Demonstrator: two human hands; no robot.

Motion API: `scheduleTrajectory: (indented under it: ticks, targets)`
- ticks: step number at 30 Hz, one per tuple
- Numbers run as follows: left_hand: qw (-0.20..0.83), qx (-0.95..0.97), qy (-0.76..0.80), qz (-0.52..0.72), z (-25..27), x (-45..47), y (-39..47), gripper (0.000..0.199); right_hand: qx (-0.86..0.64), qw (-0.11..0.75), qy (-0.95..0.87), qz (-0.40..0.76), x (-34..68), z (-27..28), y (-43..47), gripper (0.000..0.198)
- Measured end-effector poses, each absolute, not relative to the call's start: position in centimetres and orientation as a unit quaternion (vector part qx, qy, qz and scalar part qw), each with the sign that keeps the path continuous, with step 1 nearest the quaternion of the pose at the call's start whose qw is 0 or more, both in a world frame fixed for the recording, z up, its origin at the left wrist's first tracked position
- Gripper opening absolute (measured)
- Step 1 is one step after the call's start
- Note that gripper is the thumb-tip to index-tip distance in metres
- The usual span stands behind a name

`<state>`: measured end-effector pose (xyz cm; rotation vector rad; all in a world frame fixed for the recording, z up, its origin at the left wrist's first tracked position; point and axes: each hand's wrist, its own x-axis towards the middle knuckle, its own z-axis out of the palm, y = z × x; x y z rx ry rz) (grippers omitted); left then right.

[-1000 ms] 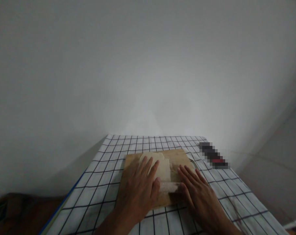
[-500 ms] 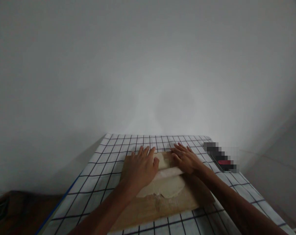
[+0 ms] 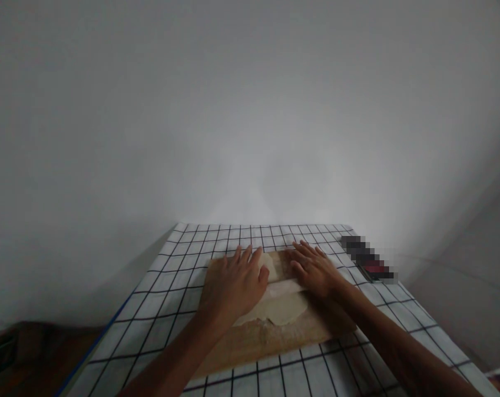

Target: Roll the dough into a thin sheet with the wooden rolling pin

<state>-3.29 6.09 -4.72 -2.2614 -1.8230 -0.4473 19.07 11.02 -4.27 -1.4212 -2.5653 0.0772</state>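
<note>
left hand, right hand: grip flat, fingers outstretched over rolling pin, not curled around, apparently so it turns freely | pin across dough sheet, probably spreading pressure evenly | dough on wooden board, likely for firm backing | board on tabletop

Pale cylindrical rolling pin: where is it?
In the head view, lower centre, the rolling pin lies across flat cream dough, visible between the left hand and right hand.
</note>
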Motion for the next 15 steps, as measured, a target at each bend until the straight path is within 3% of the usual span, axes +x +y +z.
scheduleTrajectory:
  ticks: [10,15]
  targets:
    - [0.137,-0.785,-0.568,-0.206,-5.2,-2.3,1.1,0.049,-0.517,0.181,-0.834,-0.060,19.7,-4.8,1.2,0.040]
    - [0.158,-0.778,-0.567,-0.219,-5.9,-2.6,-0.1,0.050,-0.517,0.197,-0.832,-0.044,19.2,-4.4,1.4,0.039]
